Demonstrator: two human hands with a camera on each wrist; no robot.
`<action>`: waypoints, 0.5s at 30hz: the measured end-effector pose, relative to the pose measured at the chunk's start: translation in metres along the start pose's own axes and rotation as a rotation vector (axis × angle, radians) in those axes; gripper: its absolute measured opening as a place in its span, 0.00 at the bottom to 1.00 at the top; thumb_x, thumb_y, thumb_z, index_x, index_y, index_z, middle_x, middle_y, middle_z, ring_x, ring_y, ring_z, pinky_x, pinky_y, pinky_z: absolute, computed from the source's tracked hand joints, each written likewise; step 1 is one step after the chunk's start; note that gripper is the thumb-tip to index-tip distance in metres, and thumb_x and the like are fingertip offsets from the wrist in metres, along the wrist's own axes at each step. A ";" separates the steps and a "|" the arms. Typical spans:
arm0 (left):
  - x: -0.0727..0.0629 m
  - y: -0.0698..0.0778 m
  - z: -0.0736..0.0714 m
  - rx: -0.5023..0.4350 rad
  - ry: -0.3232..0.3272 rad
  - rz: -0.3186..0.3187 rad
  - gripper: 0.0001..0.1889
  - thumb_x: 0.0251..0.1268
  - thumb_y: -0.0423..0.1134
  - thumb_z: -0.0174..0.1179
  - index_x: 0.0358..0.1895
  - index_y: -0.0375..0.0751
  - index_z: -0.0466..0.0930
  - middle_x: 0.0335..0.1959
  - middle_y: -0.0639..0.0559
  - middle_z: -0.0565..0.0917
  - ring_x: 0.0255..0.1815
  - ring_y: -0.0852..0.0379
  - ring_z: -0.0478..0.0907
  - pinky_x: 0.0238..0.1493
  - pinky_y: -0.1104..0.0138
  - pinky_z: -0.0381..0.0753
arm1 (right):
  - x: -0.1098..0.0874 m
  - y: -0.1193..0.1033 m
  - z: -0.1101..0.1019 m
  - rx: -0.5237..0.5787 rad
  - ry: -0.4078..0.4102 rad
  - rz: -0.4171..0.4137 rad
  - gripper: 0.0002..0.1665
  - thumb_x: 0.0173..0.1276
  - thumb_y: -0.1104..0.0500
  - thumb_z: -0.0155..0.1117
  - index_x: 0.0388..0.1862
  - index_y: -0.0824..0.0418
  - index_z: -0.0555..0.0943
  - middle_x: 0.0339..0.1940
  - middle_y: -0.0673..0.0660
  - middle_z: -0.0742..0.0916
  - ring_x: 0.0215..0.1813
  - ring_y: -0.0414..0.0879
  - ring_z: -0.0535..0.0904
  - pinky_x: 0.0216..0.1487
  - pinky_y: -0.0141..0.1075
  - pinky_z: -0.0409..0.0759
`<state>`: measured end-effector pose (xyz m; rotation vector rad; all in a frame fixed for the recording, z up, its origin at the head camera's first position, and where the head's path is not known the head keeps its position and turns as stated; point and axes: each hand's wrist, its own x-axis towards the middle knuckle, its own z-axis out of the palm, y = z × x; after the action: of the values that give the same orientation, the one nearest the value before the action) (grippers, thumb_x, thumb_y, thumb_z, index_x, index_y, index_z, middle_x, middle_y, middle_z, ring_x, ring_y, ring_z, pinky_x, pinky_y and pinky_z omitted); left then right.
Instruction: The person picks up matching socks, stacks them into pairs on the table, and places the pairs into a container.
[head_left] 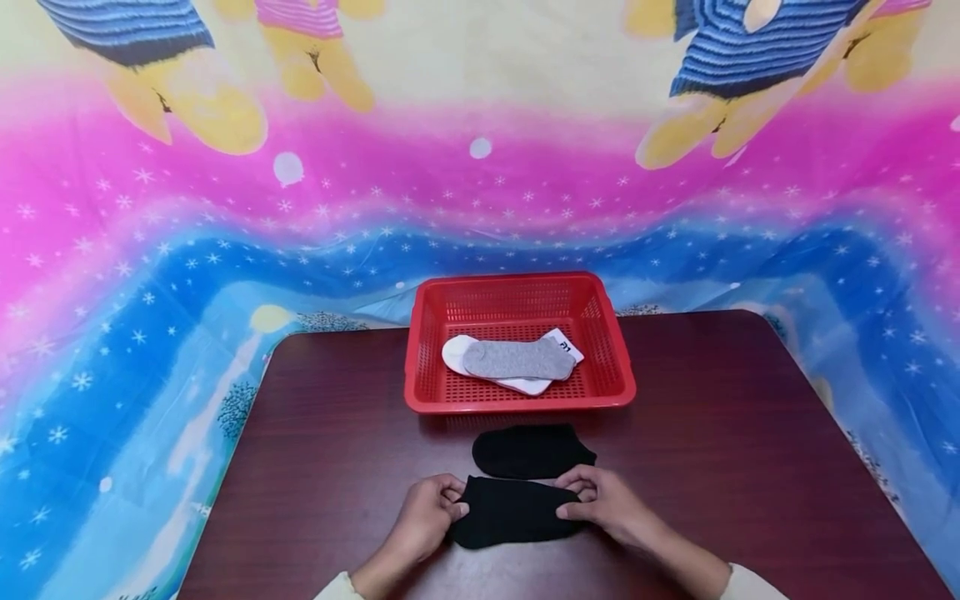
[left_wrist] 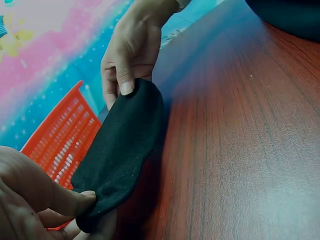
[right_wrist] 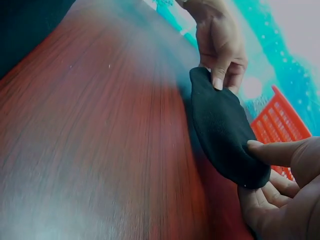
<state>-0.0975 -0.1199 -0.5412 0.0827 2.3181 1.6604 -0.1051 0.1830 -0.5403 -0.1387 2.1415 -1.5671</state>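
Note:
A black sock (head_left: 517,512) is stretched flat between my two hands, close over the table. My left hand (head_left: 427,512) pinches its left end between thumb and fingers; my right hand (head_left: 606,506) pinches the right end the same way. In the left wrist view the sock (left_wrist: 122,145) spans from the near left hand (left_wrist: 35,200) to the right hand (left_wrist: 131,55) beyond. The right wrist view has the sock (right_wrist: 222,125) tilted, thumbs on its upper face. A second black sock (head_left: 531,451) lies flat on the table just behind the held one.
Behind the socks stands a red plastic basket (head_left: 520,406) with mesh walls. A grey sock (head_left: 517,359) lies in it on top of a white sock (head_left: 455,356), with a white label at the right. A patterned cloth (head_left: 480,192) hangs around the dark wooden table (head_left: 330,433).

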 end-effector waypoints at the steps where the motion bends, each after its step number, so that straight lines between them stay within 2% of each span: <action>1: 0.001 0.000 0.002 0.023 0.003 0.012 0.08 0.53 0.19 0.67 0.37 0.26 0.83 0.27 0.49 0.80 0.27 0.66 0.72 0.30 0.75 0.74 | -0.001 0.002 -0.002 -0.012 0.005 0.002 0.23 0.60 0.65 0.77 0.51 0.74 0.81 0.42 0.59 0.85 0.36 0.40 0.78 0.38 0.29 0.78; 4: 0.004 -0.001 0.008 0.121 0.023 0.062 0.08 0.52 0.19 0.68 0.35 0.29 0.83 0.25 0.50 0.80 0.26 0.68 0.71 0.28 0.75 0.74 | -0.002 0.005 -0.006 -0.149 0.059 -0.016 0.20 0.57 0.62 0.79 0.47 0.68 0.83 0.37 0.55 0.84 0.33 0.37 0.77 0.36 0.29 0.76; 8: 0.007 -0.005 0.018 0.324 0.076 0.166 0.10 0.49 0.19 0.70 0.32 0.35 0.83 0.25 0.54 0.79 0.27 0.69 0.71 0.29 0.74 0.74 | -0.002 0.010 -0.004 -0.440 0.181 -0.053 0.16 0.53 0.58 0.83 0.39 0.56 0.86 0.27 0.47 0.81 0.28 0.32 0.70 0.31 0.29 0.72; 10: 0.008 -0.006 0.022 0.408 0.104 0.205 0.11 0.48 0.20 0.71 0.30 0.37 0.83 0.25 0.55 0.78 0.28 0.69 0.71 0.31 0.74 0.74 | -0.001 0.012 -0.002 -0.536 0.231 -0.065 0.16 0.51 0.57 0.84 0.36 0.53 0.85 0.24 0.45 0.78 0.26 0.31 0.67 0.30 0.28 0.70; 15: 0.011 -0.005 0.026 0.453 0.120 0.210 0.13 0.45 0.21 0.73 0.29 0.40 0.81 0.24 0.55 0.77 0.28 0.69 0.69 0.31 0.73 0.73 | 0.000 0.013 0.002 -0.638 0.310 -0.119 0.15 0.48 0.58 0.85 0.32 0.51 0.85 0.23 0.45 0.74 0.24 0.31 0.63 0.28 0.27 0.67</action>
<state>-0.1008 -0.0956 -0.5557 0.3379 2.8216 1.2171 -0.1019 0.1861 -0.5528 -0.2459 2.8641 -0.9509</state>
